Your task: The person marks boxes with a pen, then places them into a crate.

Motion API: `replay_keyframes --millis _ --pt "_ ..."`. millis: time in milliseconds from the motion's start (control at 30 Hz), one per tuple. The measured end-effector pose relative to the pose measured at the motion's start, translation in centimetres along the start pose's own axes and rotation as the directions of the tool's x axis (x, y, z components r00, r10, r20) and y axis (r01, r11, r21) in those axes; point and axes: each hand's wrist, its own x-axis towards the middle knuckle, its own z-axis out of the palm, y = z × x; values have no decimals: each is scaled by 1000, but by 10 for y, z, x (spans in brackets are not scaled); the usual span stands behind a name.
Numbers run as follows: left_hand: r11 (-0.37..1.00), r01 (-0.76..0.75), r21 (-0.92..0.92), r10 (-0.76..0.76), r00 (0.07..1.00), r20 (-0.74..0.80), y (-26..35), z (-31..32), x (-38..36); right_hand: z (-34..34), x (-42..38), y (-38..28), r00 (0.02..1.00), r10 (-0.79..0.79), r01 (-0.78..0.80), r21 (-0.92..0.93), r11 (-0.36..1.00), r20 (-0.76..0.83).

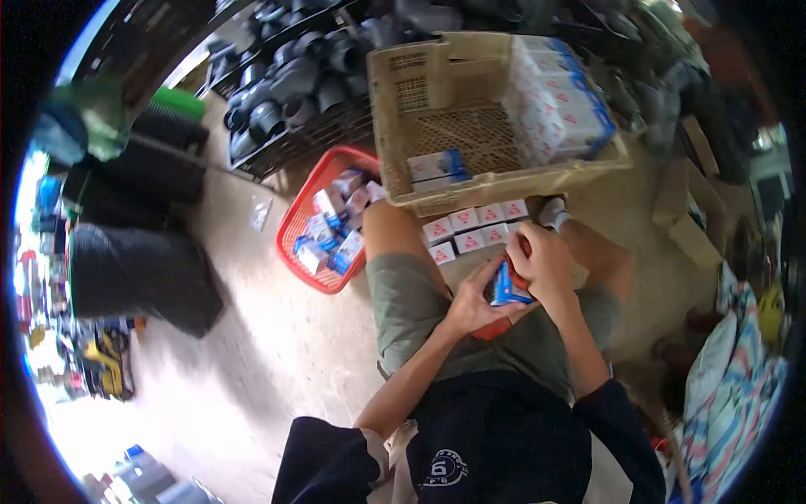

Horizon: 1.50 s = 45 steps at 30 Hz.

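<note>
My left hand (472, 301) is closed around the side of a small blue-and-white cardboard box (509, 286), held above my lap. Over the same box, my right hand (542, 259) has its fingers curled round a red-orange object (522, 270), whose kind I cannot tell. More red-orange (492, 330) shows beneath the hands. Just beyond them, small white boxes with red triangle prints (467, 220) stand in rows on the floor between my legs.
A beige plastic crate (504, 186) ahead holds white-and-blue boxes (564, 105), stacked along its right side. Left of my knee sits a red basket (295, 220) of loose boxes. Grey pipe fittings (294, 80) fill a black crate behind. Cardboard (693, 210) lies at the right.
</note>
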Motion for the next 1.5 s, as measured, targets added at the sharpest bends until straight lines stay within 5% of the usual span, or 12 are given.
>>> replay_keyframes --millis 100,233,367,433,567,667,767,867,1000,1167,1400,1500 --pt "1000 -16 14 17 996 -83 -5 -1 3 -10 -13 -28 985 7 -2 -32 999 171" --pt "957 -176 230 197 978 -68 1 -11 -6 -3 5 6 982 141 -143 13 990 122" --pt "961 -180 -211 176 984 -38 28 -38 -26 2 7 78 935 324 -343 134 930 143" --pt "936 -115 -334 66 986 -155 6 -56 -61 12 -14 121 860 440 -499 252 829 257" --pt "609 -400 -684 -113 811 -575 27 -138 -79 29 -47 120 721 607 -671 119 732 334" --pt "699 -155 -698 -538 530 -656 -9 -218 -83 52 -56 148 670 563 -713 209 670 483" --pt "909 245 -338 -417 494 -763 -78 -273 -97 68 -43 151 691 550 -690 199 696 469" --pt "834 322 -449 -538 290 -792 -145 -299 -93 83 -44 168 705 540 -650 113 752 461" --pt "882 451 -136 -370 484 -793 -221 -324 -86 91 -43 172 729 499 -576 27 817 468" --pt "777 478 -409 -607 397 -688 -261 -326 -88 95 -32 147 765 399 -483 42 874 505" --pt "812 510 282 -258 748 -611 -268 -327 -111 100 -27 138 739 384 -449 -20 893 553" --pt "701 642 311 -392 711 -583 -268 -332 -119 96 -18 125 704 409 -452 -78 889 581"
